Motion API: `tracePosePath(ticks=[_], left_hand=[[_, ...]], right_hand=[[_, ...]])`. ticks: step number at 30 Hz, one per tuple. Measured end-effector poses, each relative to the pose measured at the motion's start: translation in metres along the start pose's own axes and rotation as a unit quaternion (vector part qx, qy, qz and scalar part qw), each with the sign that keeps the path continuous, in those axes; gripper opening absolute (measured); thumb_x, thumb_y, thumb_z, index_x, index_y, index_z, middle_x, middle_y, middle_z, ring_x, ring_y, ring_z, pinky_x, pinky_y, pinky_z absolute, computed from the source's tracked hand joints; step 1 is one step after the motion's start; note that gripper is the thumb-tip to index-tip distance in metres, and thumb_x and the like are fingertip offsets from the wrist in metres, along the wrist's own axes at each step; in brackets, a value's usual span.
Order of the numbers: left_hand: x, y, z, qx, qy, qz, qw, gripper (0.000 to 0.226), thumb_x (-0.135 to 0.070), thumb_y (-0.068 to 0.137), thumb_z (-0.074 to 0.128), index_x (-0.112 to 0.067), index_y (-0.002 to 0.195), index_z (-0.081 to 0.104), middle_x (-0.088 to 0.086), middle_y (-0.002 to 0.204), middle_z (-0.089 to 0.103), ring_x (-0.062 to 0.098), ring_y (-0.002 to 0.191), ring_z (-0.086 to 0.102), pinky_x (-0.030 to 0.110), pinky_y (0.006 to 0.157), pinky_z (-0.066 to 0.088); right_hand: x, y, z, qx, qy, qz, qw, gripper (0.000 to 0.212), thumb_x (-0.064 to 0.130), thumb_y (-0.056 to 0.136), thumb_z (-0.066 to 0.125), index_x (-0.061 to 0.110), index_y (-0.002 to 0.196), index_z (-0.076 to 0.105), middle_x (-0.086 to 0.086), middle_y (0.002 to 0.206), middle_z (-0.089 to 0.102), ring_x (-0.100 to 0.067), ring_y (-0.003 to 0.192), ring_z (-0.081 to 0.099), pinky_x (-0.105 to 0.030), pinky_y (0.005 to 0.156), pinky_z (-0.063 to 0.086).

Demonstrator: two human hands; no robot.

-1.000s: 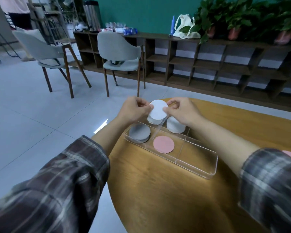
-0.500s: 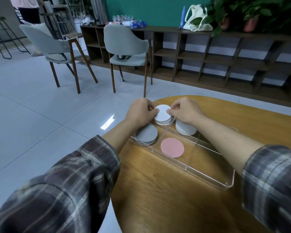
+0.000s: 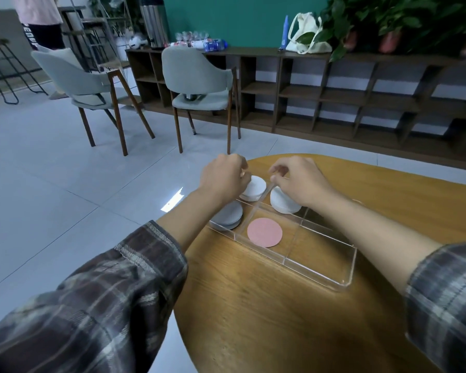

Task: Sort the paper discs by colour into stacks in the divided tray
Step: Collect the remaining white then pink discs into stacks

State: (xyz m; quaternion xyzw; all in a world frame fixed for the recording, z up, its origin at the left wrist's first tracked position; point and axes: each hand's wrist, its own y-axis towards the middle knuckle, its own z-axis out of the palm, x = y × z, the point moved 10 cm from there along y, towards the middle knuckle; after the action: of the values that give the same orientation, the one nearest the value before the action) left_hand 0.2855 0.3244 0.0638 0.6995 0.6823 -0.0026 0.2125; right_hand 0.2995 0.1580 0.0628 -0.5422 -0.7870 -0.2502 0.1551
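Below us, a clear acrylic divided tray point(image 3: 320, 267) with thin see-through walls sits on the rounded, wood-grained bench point(image 3: 267, 319). Its far-left compartment holds a stack of flat white paper discs point(image 3: 256, 187), and the compartment just right of that holds a second white disc stack point(image 3: 281, 201), partly under our wrist. Nearer us, a stack of matte grey paper discs point(image 3: 230, 216) fills the left compartment, half hidden by our left forearm, and a single thin pink paper disc point(image 3: 264, 232) lies flat in the next one. The compartments at the tray's right end show only bare wood through the floor.

Our left hand point(image 3: 223, 181) hovers at the left edge of the first white stack, fingers curled inward; whether its grip pinches a disc or only touches the stack, we cannot tell. Our right hand point(image 3: 299, 181) hangs above the divider between the two white stacks, its grip loosely curled, fingertips close together with nothing visible between them. Soft plaid flannel sleeves point(image 3: 97, 305) cover both forearms.
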Motion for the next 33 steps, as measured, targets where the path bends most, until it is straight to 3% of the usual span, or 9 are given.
tracePosePath(ticks=[5, 7, 12, 15, 19, 23, 27, 30, 33], left_hand=[[-0.081, -0.037, -0.014, 0.058, -0.007, 0.156, 0.986, 0.031, -0.025, 0.098, 0.063, -0.02, 0.127, 0.07, 0.002, 0.122, 0.068, 0.024, 0.104, 0.066, 0.04, 0.086, 0.055], [-0.112, -0.053, -0.016, 0.077, -0.002, 0.195, 0.978, 0.033, -0.026, 0.097, 0.063, -0.022, 0.13, 0.068, -0.001, 0.126, 0.065, 0.021, 0.108, 0.064, 0.038, 0.088, 0.053], [-0.181, -0.084, -0.011, 0.102, -0.035, 0.251, 0.962, 0.036, -0.03, 0.095, 0.07, -0.021, 0.13, 0.067, 0.0, 0.121, 0.066, 0.021, 0.103, 0.064, 0.044, 0.089, 0.055], [-0.218, -0.1, -0.004, 0.123, -0.033, 0.272, 0.954, 0.039, -0.034, 0.095, 0.071, -0.023, 0.132, 0.066, -0.001, 0.124, 0.065, 0.02, 0.104, 0.063, 0.041, 0.09, 0.054], [-0.265, -0.118, 0.003, 0.144, -0.047, 0.291, 0.945, 0.041, -0.036, 0.095, 0.071, -0.022, 0.133, 0.066, -0.002, 0.126, 0.067, 0.018, 0.102, 0.064, 0.039, 0.088, 0.055], [-0.3, -0.135, 0.019, 0.164, -0.06, 0.292, 0.94, 0.038, -0.035, 0.094, 0.073, -0.02, 0.129, 0.069, 0.0, 0.121, 0.07, 0.018, 0.095, 0.066, 0.035, 0.085, 0.054], [-0.322, -0.147, 0.059, 0.225, -0.018, 0.25, 0.941, 0.045, -0.046, 0.092, 0.072, -0.024, 0.132, 0.067, -0.001, 0.124, 0.071, 0.021, 0.108, 0.067, 0.041, 0.097, 0.054], [-0.331, -0.154, 0.087, 0.28, 0.035, 0.221, 0.934, 0.046, -0.041, 0.094, 0.067, -0.026, 0.137, 0.062, 0.005, 0.135, 0.063, 0.028, 0.123, 0.061, 0.037, 0.098, 0.048], [-0.33, -0.156, 0.105, 0.306, 0.056, 0.199, 0.929, 0.033, -0.026, 0.088, 0.068, -0.025, 0.121, 0.069, 0.01, 0.123, 0.061, 0.033, 0.116, 0.062, 0.034, 0.086, 0.051]], right_hand=[[-0.03, -0.058, -0.036, 0.014, 0.061, -0.003, 0.998, 0.013, 0.03, 0.095, 0.068, 0.03, 0.108, 0.074, 0.007, 0.089, 0.07, -0.004, 0.078, 0.058, -0.021, 0.066, 0.041], [-0.051, -0.082, -0.049, 0.011, 0.082, 0.004, 0.997, 0.011, 0.032, 0.094, 0.07, 0.038, 0.103, 0.073, 0.009, 0.084, 0.07, 0.002, 0.065, 0.055, -0.026, 0.065, 0.042], [-0.09, -0.144, -0.093, -0.015, 0.098, 0.026, 0.995, 0.016, 0.029, 0.093, 0.073, 0.033, 0.109, 0.074, 0.008, 0.079, 0.069, -0.015, 0.067, 0.058, -0.036, 0.074, 0.051], [-0.109, -0.174, -0.117, -0.018, 0.111, 0.039, 0.993, 0.017, 0.026, 0.093, 0.073, 0.033, 0.108, 0.074, 0.005, 0.078, 0.069, -0.014, 0.064, 0.058, -0.036, 0.072, 0.05], [-0.127, -0.207, -0.147, -0.027, 0.106, 0.047, 0.993, 0.017, 0.027, 0.093, 0.073, 0.036, 0.108, 0.071, 0.009, 0.081, 0.072, -0.001, 0.065, 0.058, -0.018, 0.064, 0.043], [-0.152, -0.239, -0.167, -0.044, 0.094, 0.072, 0.992, 0.018, 0.029, 0.093, 0.072, 0.037, 0.109, 0.071, 0.01, 0.083, 0.072, -0.01, 0.071, 0.061, -0.03, 0.069, 0.048], [-0.181, -0.277, -0.176, -0.093, 0.082, 0.079, 0.989, 0.02, 0.017, 0.091, 0.074, 0.03, 0.106, 0.073, 0.013, 0.08, 0.07, -0.002, 0.065, 0.058, -0.014, 0.063, 0.042], [-0.197, -0.304, -0.179, -0.127, 0.059, 0.083, 0.987, 0.025, 0.014, 0.091, 0.071, 0.027, 0.111, 0.074, 0.017, 0.085, 0.071, -0.003, 0.077, 0.064, -0.024, 0.074, 0.051], [-0.209, -0.316, -0.184, -0.154, 0.052, 0.081, 0.983, 0.026, 0.015, 0.092, 0.069, 0.025, 0.115, 0.073, 0.012, 0.096, 0.073, -0.007, 0.088, 0.064, -0.03, 0.079, 0.051]])
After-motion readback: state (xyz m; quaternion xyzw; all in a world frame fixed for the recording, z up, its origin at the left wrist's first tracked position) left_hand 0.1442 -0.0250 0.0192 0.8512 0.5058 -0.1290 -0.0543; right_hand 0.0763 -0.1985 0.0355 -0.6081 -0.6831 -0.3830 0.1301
